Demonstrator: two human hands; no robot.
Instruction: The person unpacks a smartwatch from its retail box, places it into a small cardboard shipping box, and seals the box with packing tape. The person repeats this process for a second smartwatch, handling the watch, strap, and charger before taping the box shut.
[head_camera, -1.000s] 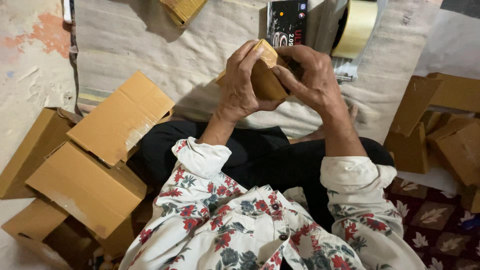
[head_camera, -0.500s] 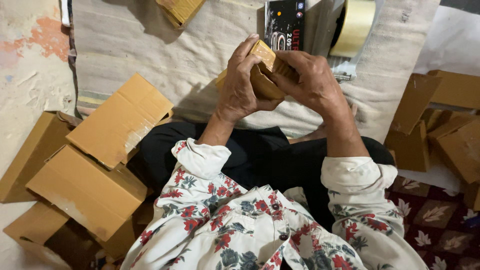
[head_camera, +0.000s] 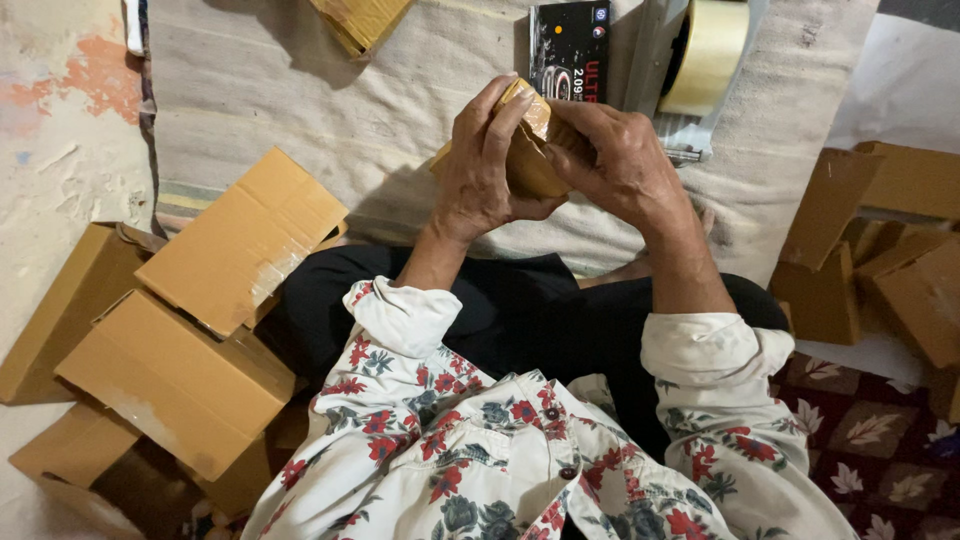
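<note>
Your fingers (head_camera: 500, 115) were curled tight around a small cardboard box (head_camera: 525, 165), your left hand (head_camera: 480, 175) wrapping its near side and your right hand (head_camera: 620, 165) clamped over the top from three o'clock, both closed on it above your lap. Glossy tape showed on its upper edge, and squeezing that hard could have crushed a corner or creased the tape. A tape roll (head_camera: 705, 55) lay at one o'clock; stacked cartons (head_camera: 170, 380) at eight o'clock could have toppled if your elbow swung out.

One small box (head_camera: 530, 150) sits between two hands. Four cardboard boxes (head_camera: 240, 240) are piled left, several more right (head_camera: 900, 270). One tape roll (head_camera: 705, 55).
</note>
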